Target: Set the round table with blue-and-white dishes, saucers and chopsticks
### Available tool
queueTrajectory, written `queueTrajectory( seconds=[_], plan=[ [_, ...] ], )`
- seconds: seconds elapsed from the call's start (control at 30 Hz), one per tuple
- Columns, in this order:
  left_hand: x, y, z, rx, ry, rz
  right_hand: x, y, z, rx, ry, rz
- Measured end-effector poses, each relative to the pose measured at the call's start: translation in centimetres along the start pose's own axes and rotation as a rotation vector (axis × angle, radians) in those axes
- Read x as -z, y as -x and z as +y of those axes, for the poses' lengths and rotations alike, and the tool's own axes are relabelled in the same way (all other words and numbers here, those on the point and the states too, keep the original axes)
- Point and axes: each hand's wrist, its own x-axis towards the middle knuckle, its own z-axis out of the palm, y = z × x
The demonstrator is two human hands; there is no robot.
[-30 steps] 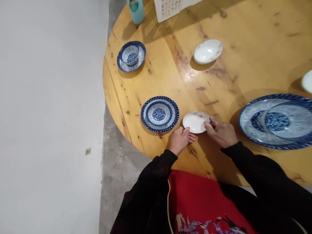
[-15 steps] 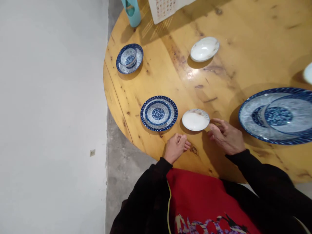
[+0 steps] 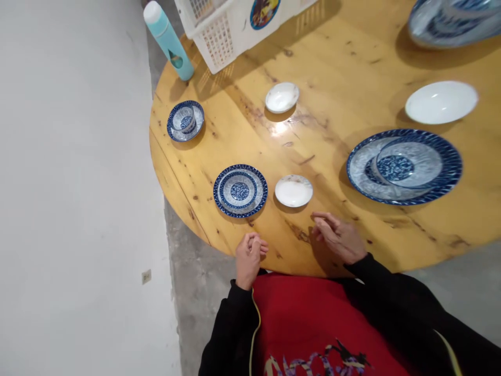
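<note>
A small white dish (image 3: 293, 190) lies on the round wooden table (image 3: 352, 68), just right of a blue patterned plate (image 3: 240, 190). My left hand (image 3: 249, 257) rests at the table's near edge with its fingers curled loosely and nothing in them. My right hand (image 3: 338, 236) lies on the table a little below and right of the white dish, apart from it, fingers bent and holding nothing.
A large blue plate with a bowl on it (image 3: 404, 166) sits to the right, a white plate (image 3: 441, 102) behind it. Farther back are a second small white dish (image 3: 282, 97), a blue bowl on a saucer (image 3: 185, 120), a teal bottle (image 3: 168, 39) and a white basket (image 3: 235, 23).
Both hands let go of the small white dish and drew back toward my body. The view has lifted, showing more of the table's far side.
</note>
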Motion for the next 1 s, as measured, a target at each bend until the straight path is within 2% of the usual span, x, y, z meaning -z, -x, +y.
queueTrajectory(
  seconds=[0.13,0.23,0.37,0.5,0.57,0.63,0.73,0.87,0.93,1.0],
  plan=[
    [3.1,0.0,-1.0,-0.012,-0.005,-0.024,-1.9,1.2,-0.5,0.017,0.038,0.052],
    [6.8,0.0,-2.7,-0.028,0.007,-0.048,-4.7,2.7,-1.1,0.023,0.044,0.095],
    [13.9,-0.4,-4.6,-0.072,-0.002,-0.047,-10.8,5.6,-3.0,0.047,-0.01,0.141],
    [21.2,-1.4,-5.2,-0.095,-0.002,0.029,-18.0,8.4,-5.8,0.073,-0.109,0.097],
    [23.9,-2.0,-5.1,-0.113,-0.001,0.072,-20.8,9.4,-7.1,0.104,-0.111,0.076],
    [25.8,-2.6,-4.9,-0.138,0.001,0.092,-22.4,9.8,-8.2,0.146,-0.079,0.069],
    [27.1,-3.8,-4.4,-0.168,0.016,0.085,-22.2,8.5,-9.9,0.218,-0.041,0.119],
    [27.0,-6.2,-3.4,-0.214,0.028,0.009,-18.3,3.1,-14.1,0.303,0.002,0.275],
    [26.5,-7.8,-2.7,-0.246,0.017,-0.054,-16.0,-0.7,-16.8,0.255,0.035,0.364],
    [26.0,-9.5,-1.7,-0.27,-0.006,-0.111,-13.8,-4.7,-19.1,0.118,-0.029,0.394]
  ],
)
